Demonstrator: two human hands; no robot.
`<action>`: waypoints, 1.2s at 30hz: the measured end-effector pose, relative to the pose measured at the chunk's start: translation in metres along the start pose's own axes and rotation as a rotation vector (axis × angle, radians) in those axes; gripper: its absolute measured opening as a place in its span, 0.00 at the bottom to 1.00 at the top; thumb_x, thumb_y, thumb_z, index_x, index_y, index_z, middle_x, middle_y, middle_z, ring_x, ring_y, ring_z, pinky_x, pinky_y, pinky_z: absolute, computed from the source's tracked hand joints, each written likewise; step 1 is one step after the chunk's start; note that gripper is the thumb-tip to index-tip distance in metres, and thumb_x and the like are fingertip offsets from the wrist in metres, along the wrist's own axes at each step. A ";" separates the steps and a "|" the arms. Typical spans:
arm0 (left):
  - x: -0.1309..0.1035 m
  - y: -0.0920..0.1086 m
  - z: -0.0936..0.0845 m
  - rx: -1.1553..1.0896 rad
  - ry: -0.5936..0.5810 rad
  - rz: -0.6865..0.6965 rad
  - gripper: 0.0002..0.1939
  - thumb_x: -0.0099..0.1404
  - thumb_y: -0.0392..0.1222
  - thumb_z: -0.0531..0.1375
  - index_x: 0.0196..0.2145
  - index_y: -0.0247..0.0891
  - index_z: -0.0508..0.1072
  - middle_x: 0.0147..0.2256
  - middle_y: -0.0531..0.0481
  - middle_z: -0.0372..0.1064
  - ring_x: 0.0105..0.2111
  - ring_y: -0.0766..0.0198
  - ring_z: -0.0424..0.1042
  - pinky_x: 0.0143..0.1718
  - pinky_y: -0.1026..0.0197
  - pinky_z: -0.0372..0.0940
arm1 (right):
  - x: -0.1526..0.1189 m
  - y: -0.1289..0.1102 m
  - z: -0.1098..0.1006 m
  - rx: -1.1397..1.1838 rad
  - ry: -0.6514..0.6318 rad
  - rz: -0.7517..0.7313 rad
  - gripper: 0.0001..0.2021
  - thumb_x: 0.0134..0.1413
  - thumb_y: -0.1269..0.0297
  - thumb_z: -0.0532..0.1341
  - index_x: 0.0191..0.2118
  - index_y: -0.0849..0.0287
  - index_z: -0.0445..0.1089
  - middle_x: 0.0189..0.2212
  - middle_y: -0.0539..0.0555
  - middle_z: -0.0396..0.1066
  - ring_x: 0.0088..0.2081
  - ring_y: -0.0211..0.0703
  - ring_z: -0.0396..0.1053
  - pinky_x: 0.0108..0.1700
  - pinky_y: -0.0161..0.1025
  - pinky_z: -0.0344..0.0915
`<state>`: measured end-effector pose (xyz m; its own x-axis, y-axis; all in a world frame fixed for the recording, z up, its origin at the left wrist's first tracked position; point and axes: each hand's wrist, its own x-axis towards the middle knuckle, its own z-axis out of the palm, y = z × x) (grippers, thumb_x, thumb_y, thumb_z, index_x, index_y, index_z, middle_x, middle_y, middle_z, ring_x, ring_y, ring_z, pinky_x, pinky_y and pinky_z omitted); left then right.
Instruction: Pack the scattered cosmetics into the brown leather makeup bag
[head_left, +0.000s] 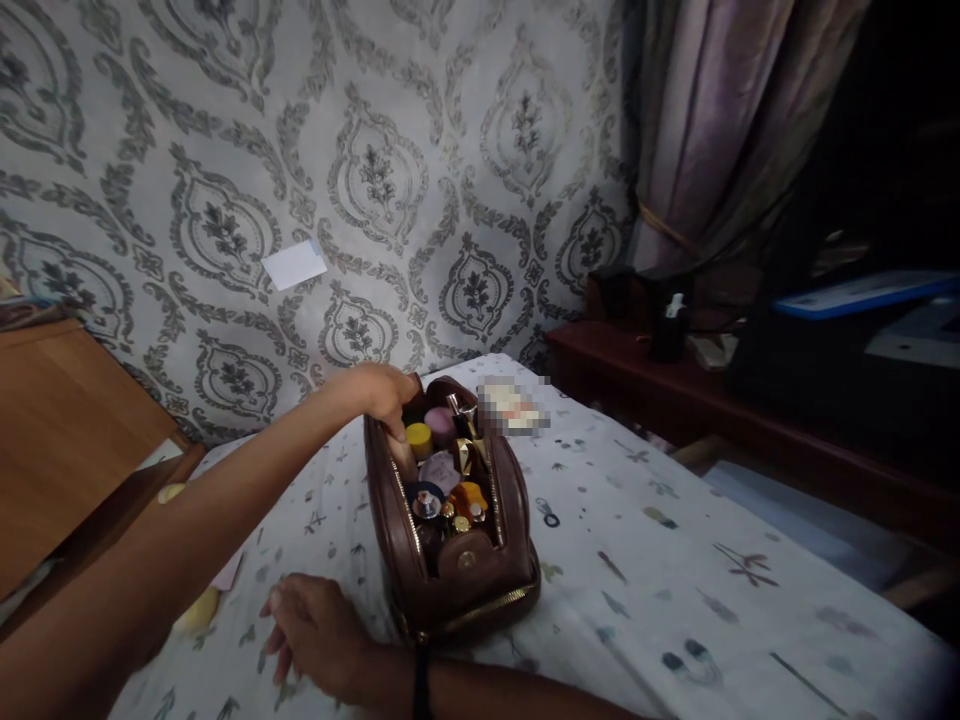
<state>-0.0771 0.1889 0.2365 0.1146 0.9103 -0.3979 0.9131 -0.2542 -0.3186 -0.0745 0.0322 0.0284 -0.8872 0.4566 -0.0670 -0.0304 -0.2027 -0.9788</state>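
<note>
A brown leather cosmetic bag [386,540] stands unzipped on the patterned sheet. Inside it are several small bottles and jars, among them a yellow lid [418,438], a pinkish lid [439,425], an amber bottle [471,498] and a silver cap [427,502]. My left hand [384,400] grips the bag's far left rim, with fingers reaching down inside the opening; their tips are partly hidden. Near the bag's front left corner, my right hand [319,630] hovers over or rests on the sheet, fingers loosely bent and apart, holding nothing. A black band [421,680] circles that wrist.
A blurred-out, pale flat item [514,405] lies right of the bag. Yellow objects [199,612] lie left, partly behind my left arm. A wooden panel [82,430] stands at the left. A dark red shelf [607,360] with a small bottle [670,325] is at the right.
</note>
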 end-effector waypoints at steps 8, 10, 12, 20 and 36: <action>-0.007 0.017 -0.004 0.182 -0.050 0.042 0.16 0.53 0.50 0.68 0.37 0.39 0.80 0.39 0.47 0.77 0.39 0.55 0.71 0.36 0.62 0.61 | -0.002 -0.003 -0.001 0.007 -0.015 -0.017 0.11 0.66 0.69 0.49 0.32 0.60 0.62 0.21 0.45 0.62 0.15 0.28 0.57 0.17 0.28 0.49; -0.004 0.021 -0.005 0.188 -0.063 0.071 0.15 0.53 0.51 0.67 0.33 0.37 0.80 0.34 0.47 0.76 0.35 0.56 0.71 0.35 0.61 0.61 | 0.000 0.001 -0.001 0.000 -0.013 -0.036 0.11 0.66 0.66 0.50 0.32 0.60 0.63 0.21 0.45 0.62 0.15 0.28 0.57 0.17 0.28 0.49; 0.000 0.029 -0.006 0.193 -0.066 0.055 0.14 0.50 0.50 0.69 0.30 0.36 0.80 0.33 0.46 0.76 0.33 0.56 0.71 0.34 0.59 0.62 | 0.002 0.005 -0.001 -0.007 -0.007 -0.055 0.12 0.67 0.62 0.51 0.32 0.60 0.63 0.21 0.44 0.62 0.15 0.28 0.58 0.18 0.27 0.49; 0.012 0.042 -0.010 0.094 -0.121 -0.030 0.18 0.40 0.43 0.73 0.32 0.37 0.79 0.33 0.47 0.75 0.33 0.54 0.72 0.35 0.58 0.67 | 0.005 0.010 0.002 0.037 0.009 -0.035 0.13 0.67 0.60 0.52 0.32 0.60 0.64 0.21 0.45 0.62 0.15 0.28 0.58 0.16 0.27 0.47; -0.004 -0.021 0.016 -0.242 0.181 0.240 0.29 0.53 0.43 0.66 0.52 0.37 0.65 0.43 0.47 0.74 0.42 0.56 0.71 0.39 0.63 0.63 | 0.006 0.004 0.002 0.023 -0.008 0.007 0.10 0.68 0.63 0.52 0.33 0.59 0.62 0.19 0.43 0.61 0.13 0.28 0.55 0.14 0.26 0.47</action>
<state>-0.1030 0.1850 0.2308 0.3834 0.8829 -0.2710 0.9155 -0.4020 -0.0145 -0.0809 0.0326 0.0240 -0.8911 0.4480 -0.0721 -0.0349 -0.2261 -0.9735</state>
